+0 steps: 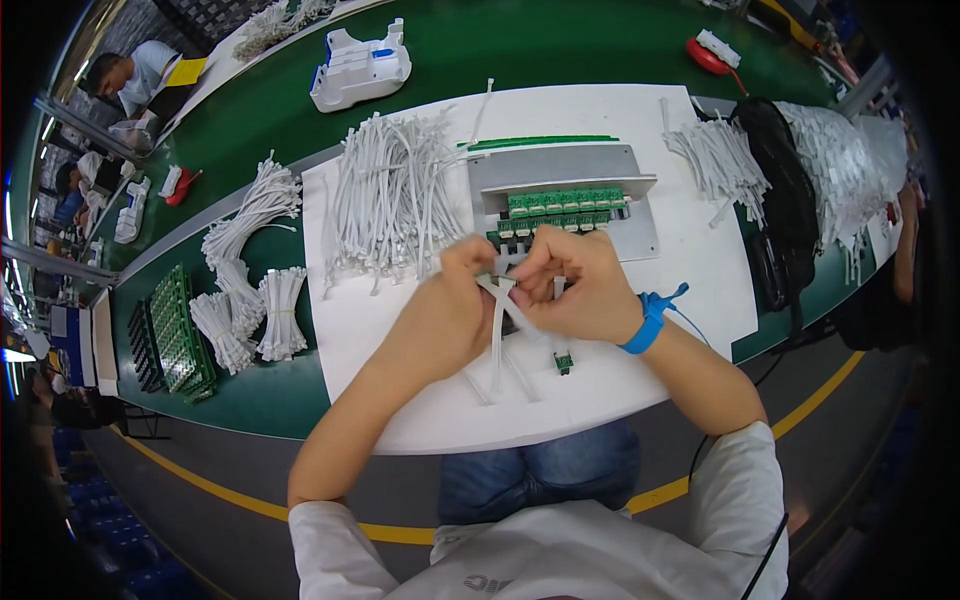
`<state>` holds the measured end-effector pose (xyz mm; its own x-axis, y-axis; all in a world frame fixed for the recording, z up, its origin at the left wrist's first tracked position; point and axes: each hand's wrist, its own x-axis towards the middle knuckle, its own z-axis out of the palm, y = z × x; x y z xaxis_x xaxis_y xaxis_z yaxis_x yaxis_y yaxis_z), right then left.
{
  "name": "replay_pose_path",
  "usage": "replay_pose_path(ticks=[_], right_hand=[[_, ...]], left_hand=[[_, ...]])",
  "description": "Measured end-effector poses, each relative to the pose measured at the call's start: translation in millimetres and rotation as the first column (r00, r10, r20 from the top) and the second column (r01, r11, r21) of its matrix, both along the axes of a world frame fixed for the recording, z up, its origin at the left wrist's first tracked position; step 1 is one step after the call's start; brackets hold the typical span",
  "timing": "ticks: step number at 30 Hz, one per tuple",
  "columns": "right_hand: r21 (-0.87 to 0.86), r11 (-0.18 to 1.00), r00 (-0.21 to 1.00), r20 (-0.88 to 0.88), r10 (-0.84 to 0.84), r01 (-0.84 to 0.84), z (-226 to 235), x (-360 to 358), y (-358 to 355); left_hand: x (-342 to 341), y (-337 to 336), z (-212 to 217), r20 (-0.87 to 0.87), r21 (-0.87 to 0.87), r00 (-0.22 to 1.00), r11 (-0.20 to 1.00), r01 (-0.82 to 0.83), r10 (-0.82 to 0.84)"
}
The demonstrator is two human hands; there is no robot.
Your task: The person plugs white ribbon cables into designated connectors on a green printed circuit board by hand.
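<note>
A big green table [520,50] spread out far past both hands. On it, under the hands, lay a white board [700,270]. Beyond the right hand [580,290], up and a little to its right side, a black bag [780,200] lay with a heap of white cables on it. Beyond the left hand [445,315], a large pile of loose white cables [390,200] was spread on the white board. Just past the fingertips of both hands sat a grey metal tray [560,170] with a row of small green circuit boards [565,205] in it. Far off to the left hand's outer side lay tied bundles of white cables [245,290] and a stack of green boards [175,330].

The two hands were close together, touching at the fingers. Both were pinching the same short white cables [500,320], the left thumb and fingers closed on them and the right fingers curled over the top. The cable ends hung down between the two wrists toward the person. A blue wrist strap [648,320] sat on the right wrist. Just under the right hand, on the white board, lay one tiny green connector [564,362].
</note>
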<state>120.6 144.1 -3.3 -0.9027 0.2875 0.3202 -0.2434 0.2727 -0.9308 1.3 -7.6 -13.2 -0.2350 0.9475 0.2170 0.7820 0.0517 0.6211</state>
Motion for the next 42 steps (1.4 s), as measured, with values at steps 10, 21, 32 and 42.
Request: replay_pose_path(ticks=[10, 21, 32, 42], right_hand=[[0.565, 0.818, 0.98, -0.076, 0.182, -0.108, 20.0, 4.1, 5.8], [0.71, 0.65, 0.85, 0.139, -0.508, 0.272, 6.8, 76.6, -37.6], [0.606, 0.665, 0.849, -0.034, -0.527, 0.437, -19.7, 52.8, -93.6], [0.584, 0.69, 0.828, 0.052, -0.558, 0.429, -9.7, 55.2, -112.7]], left_hand=[[-5.7, -27.7, 40.6, 0.085, -0.044, 0.995, 0.997, 0.058, -0.054], [33.3, -89.6, 14.5, -0.133, -0.044, 0.977, 0.983, -0.175, 0.168], [53.2, -38.0, -20.4, 0.449, 0.264, 0.894, 0.955, -0.134, 0.001], [66.1, -42.6, -8.0, 0.736, 0.145, 0.659, 0.915, -0.377, 0.155]])
